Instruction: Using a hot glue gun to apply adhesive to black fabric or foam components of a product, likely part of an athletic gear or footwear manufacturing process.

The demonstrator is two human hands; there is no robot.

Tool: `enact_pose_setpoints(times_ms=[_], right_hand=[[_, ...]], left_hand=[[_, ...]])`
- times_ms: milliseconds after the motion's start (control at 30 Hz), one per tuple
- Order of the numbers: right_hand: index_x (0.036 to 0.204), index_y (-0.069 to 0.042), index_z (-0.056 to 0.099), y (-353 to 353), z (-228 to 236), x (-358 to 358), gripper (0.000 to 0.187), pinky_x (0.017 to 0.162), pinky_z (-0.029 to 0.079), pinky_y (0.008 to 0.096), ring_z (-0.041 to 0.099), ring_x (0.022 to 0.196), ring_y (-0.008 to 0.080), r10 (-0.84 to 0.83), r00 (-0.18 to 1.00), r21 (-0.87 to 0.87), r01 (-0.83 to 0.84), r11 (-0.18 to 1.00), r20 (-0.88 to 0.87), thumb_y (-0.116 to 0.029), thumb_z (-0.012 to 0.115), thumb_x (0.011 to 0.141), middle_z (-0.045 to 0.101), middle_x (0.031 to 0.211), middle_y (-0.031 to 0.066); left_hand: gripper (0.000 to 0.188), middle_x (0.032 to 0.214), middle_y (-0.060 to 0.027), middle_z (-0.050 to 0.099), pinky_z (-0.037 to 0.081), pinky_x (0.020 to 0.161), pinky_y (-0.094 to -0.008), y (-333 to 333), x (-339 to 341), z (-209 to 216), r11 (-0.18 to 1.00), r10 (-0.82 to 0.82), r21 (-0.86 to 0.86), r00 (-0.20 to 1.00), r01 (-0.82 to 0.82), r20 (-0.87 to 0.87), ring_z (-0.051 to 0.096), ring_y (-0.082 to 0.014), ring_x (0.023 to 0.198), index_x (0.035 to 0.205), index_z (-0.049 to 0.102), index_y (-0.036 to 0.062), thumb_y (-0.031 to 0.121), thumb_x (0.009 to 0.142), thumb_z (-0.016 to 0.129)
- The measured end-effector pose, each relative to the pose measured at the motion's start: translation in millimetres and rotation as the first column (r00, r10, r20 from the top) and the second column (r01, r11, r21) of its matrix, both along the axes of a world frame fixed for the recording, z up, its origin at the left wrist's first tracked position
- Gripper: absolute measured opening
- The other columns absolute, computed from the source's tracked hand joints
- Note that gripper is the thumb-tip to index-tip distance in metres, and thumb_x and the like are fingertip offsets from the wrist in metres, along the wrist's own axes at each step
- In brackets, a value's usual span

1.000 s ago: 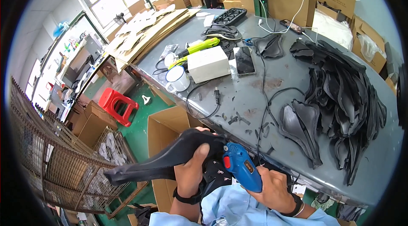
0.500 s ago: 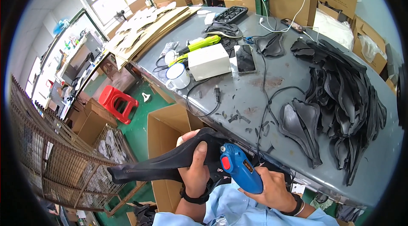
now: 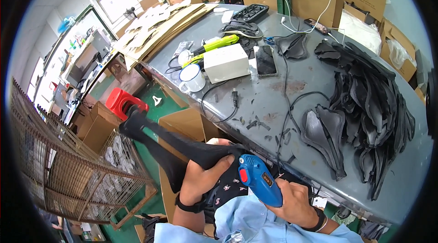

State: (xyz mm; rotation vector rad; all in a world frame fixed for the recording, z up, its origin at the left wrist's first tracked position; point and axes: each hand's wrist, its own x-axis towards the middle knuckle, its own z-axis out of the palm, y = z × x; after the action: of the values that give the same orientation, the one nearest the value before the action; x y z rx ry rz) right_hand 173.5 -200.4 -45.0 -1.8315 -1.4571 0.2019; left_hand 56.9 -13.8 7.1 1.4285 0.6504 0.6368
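Note:
My left hand (image 3: 204, 176) is closed round a limp black bicycle saddle cover (image 3: 178, 145), its thumb on top. The cover's long, narrow part stretches up and left in two strips with a gap between them. In my right hand (image 3: 294, 202) is a blue handheld power tool (image 3: 260, 180) with a red button, gripped by its rear end. The tool's front end meets the near edge of the cover beside my left hand; its working tip is hidden. Both hands are just off the table's near edge, above my lap.
On the grey table (image 3: 315, 87) lie a big heap of black saddle covers (image 3: 365, 101), a single cover (image 3: 323, 138), small black scraps (image 3: 258, 124), cables, a white box (image 3: 226, 63), a mug (image 3: 191, 78) and a phone (image 3: 265, 60). A cardboard box (image 3: 171, 122) and wire cage (image 3: 82, 174) stand left.
My left hand has turned and shifted slightly left, swinging the cover's far end upward and spreading its two strips. The blue tool has hardly moved.

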Motion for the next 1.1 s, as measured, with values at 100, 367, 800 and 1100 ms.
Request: enact_pose_setpoints(times_ms=[100,367,800,1100], right_hand=[[0.1,0.003,0.052,-1,-8,-1,0.051,0.053,0.05,0.0349,0.063,0.055,0.028,0.01,1.0,0.01,-0.01,1.0,0.019,-0.018,0.082,0.064,0.062,0.067,0.0134],[0.099,0.003,0.051,1,-4,-2,0.052,0.054,0.052,0.0339,0.065,0.057,0.0281,0.054,0.994,0.005,-0.054,0.999,-0.099,-0.023,0.082,0.066,0.062,0.067,0.0143],[0.102,0.002,0.048,10,22,5,0.059,0.059,0.051,0.029,0.066,0.063,0.022,0.192,0.912,0.035,-0.192,0.981,-0.363,-0.027,0.084,0.066,0.062,0.075,0.0127],[0.106,0.002,0.046,30,13,10,0.058,0.059,0.052,0.0308,0.067,0.065,0.0235,0.055,0.979,0.109,-0.034,0.994,-0.196,-0.021,0.082,0.068,0.064,0.077,0.0138]], left_hand=[[0.027,0.097,-0.0036,0.063,0.047,0.079,-0.0239,18,-5,-5,0.969,-0.188,0.131,0.971,0.208,-0.148,0.057,-0.01,0.089,0.107,0.056,-0.0013,-0.007,0.081,0.056],[0.031,0.098,-0.0055,0.063,0.046,0.08,-0.0261,24,2,-34,0.812,-0.253,0.479,0.94,0.334,-0.228,0.058,-0.0121,0.091,0.109,0.058,-0.0021,-0.008,0.079,0.06],[0.028,0.098,-0.009,0.066,0.05,0.075,-0.031,-3,14,-92,0.892,-0.226,0.38,0.969,0.245,-0.096,0.062,-0.022,0.086,0.1,0.064,0.0046,0.008,0.073,0.07],[0.052,0.112,-0.0053,0.054,0.04,0.091,-0.0301,-19,-15,-63,0.767,-0.465,-0.403,0.866,0.499,0.186,0.05,-0.0156,0.103,0.125,0.043,0.0011,0.004,0.077,0.061]])
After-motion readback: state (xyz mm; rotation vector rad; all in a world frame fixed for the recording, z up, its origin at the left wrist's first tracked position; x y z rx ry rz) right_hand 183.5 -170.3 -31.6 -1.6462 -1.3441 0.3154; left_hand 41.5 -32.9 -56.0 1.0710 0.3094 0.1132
